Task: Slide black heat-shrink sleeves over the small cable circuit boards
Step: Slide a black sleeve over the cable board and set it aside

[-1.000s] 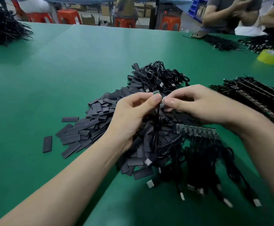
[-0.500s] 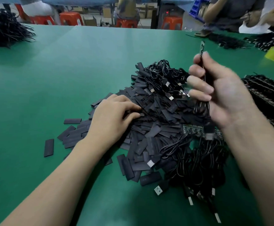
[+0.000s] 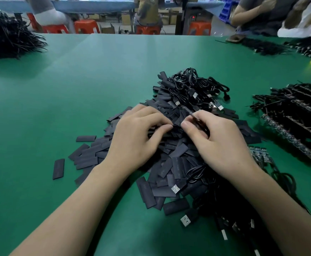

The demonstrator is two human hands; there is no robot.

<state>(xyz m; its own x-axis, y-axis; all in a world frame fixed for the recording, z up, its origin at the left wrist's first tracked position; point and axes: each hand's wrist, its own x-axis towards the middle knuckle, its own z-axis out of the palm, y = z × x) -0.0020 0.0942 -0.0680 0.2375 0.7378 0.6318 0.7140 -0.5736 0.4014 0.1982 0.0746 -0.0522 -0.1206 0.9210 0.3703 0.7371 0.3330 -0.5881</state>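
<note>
While the right hand point(image 3: 223, 145) pinches a cable point(image 3: 193, 115), the left hand point(image 3: 138, 139) curls on the sleeves point(image 3: 177, 164), grip unclear.

Place: a small electronics assembly workshop, with hand work done in bulk.
Tabletop: one long green tabletop point(image 3: 77, 80), shared by several workers.
Stock: a heap of black sleeves point(image 3: 88, 154) and tangled USB cables point(image 3: 193, 89) at centre; boards point(image 3: 299, 122) in rows at right; a bundle of wires point(image 3: 6, 39) upper left.
People: others point(image 3: 252, 13) upper right, beside their own black piles.
Background: orange stools point(image 3: 87, 24), cartons point(image 3: 127, 17) and blue bins point(image 3: 225, 8) along the top.
</note>
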